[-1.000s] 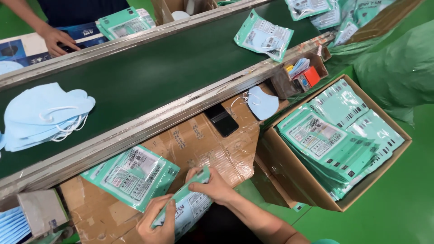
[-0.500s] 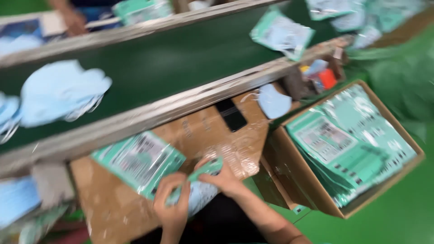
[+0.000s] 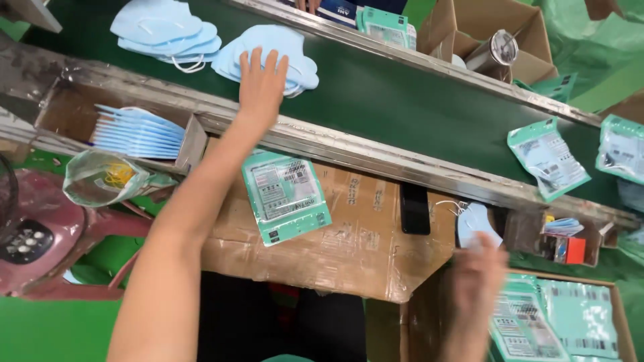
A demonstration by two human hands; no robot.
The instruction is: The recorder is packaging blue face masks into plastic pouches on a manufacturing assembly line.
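My left hand [image 3: 261, 84] reaches across the metal rail onto the green conveyor belt [image 3: 402, 100]. Its spread fingers rest on a stack of light blue face masks [image 3: 298, 67]. My right hand [image 3: 477, 271] is blurred at the lower right, over the edge of a cardboard box of green mask packets [image 3: 570, 322]. I see nothing in it. One green printed packet [image 3: 285, 194] lies on the taped cardboard sheet [image 3: 362, 248] between my arms. A loose blue mask [image 3: 477, 224] lies just above my right hand.
A second mask pile [image 3: 164, 30] sits further left on the belt; packets [image 3: 549, 157] ride at its right. A tray of flat masks [image 3: 137, 131], a plastic bag [image 3: 107, 175], a black phone [image 3: 414, 209] and a pink device [image 3: 33, 234] are near. Another person's hand [image 3: 308, 5] shows at the top.
Both hands were together on a green packet over the cardboard. Now the left hand has reached onto the belt's masks, the right has swung over the box, and the view has turned left.
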